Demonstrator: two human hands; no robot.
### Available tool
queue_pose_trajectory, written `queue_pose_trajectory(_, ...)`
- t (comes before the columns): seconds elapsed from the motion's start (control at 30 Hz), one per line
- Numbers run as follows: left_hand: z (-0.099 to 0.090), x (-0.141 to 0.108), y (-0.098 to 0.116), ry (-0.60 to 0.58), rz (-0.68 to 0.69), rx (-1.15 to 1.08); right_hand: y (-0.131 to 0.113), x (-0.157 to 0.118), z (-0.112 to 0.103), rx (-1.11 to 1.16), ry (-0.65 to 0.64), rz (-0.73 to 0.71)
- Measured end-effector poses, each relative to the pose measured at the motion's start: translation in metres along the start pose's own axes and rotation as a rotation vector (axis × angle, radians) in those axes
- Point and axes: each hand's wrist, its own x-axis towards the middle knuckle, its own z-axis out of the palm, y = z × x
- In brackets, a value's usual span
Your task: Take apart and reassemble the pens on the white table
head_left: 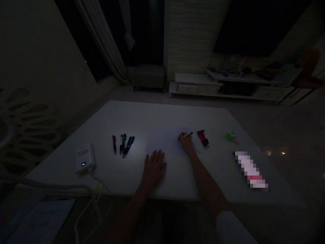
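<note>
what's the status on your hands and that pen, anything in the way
Right hand gripping dark pen over white table. Left hand flat on table. Left pen cluster, right pen cluster, both apart from hands.

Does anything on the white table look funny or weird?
Yes, the long pink-and-white thing on the right of the table looks odd: it is blurred into blocks, so you cannot tell what it is.

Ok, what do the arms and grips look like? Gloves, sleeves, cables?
Both are bare human hands, left hand and right hand, no gloves or cables. A pale sleeve ends on the right forearm; the left forearm shows none. Too dark for rings.
</note>
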Motion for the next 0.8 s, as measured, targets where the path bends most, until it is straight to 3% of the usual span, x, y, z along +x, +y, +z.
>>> queue_pose_trajectory(0.17,0.001,0.0,0.0,0.019,0.003,-0.004,-0.007,-0.001,-0.018,0.087,0.13,-0.006)
queue_pose_trajectory(0.3,0.001,0.0,-0.001,0.024,0.001,-0.007,-0.012,-0.014,-0.046,-0.001,0.232,-0.065)
queue_pose_trajectory(0.4,0.003,0.001,-0.002,0.027,-0.002,-0.004,-0.006,-0.027,-0.074,-0.131,0.248,-0.151)
queue_pose_trajectory(0.57,0.006,0.002,-0.004,0.038,0.003,-0.01,0.009,-0.036,-0.134,-0.29,0.288,-0.049)
queue_pose_trajectory(0.7,0.006,0.002,-0.005,0.05,0.011,-0.013,0.018,-0.027,-0.171,-0.344,0.217,-0.032)
queue_pose_trajectory(0.8,0.007,0.002,-0.005,0.052,0.009,-0.006,0.025,-0.015,-0.179,-0.399,0.12,-0.05)
